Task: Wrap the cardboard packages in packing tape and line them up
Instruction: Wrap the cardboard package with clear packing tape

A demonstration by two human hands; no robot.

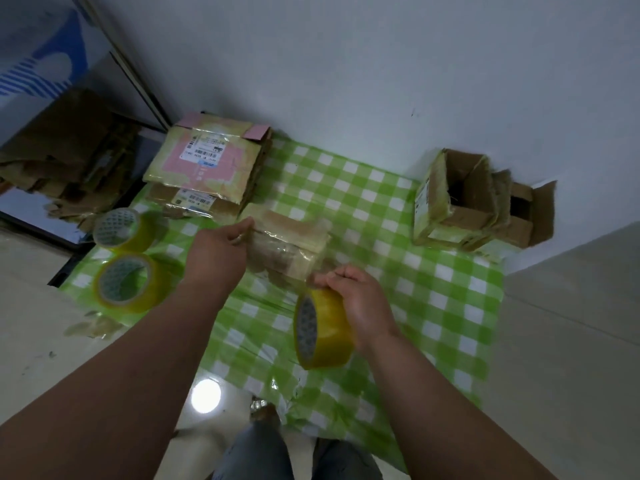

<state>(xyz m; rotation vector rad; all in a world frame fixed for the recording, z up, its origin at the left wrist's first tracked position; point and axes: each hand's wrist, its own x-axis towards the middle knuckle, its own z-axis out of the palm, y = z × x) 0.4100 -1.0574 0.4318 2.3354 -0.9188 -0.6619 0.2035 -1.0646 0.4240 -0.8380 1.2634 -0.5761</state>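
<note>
two hands at work over a green-and-white checked plastic sheet [433,271]. the right hand [360,303] is curled over the top of a yellow roll of clear packing tape [322,329], gripping it on edge just above the sheet. the left hand [221,252] reaches forward, its fingers closed on the near-left edge of a small brown cardboard package partly wrapped in glossy tape [287,244]; exact finger hold is blurred. that package lies between the two hands, beyond the right knuckles and touching the left fingertips. a stack of flat taped packages with a pink-and-white label [207,164] sits past the left hand, just beyond the held package. two spare yellow tape rolls [126,259] lie left of the left forearm, one behind the other. a group of open-topped brown cardboard boxes [478,206] stands well apart, forward and right of the right hand, against the pale wall [346,64]. crumpled brown cardboard scraps [69,150] pile far left of the left hand.
</note>
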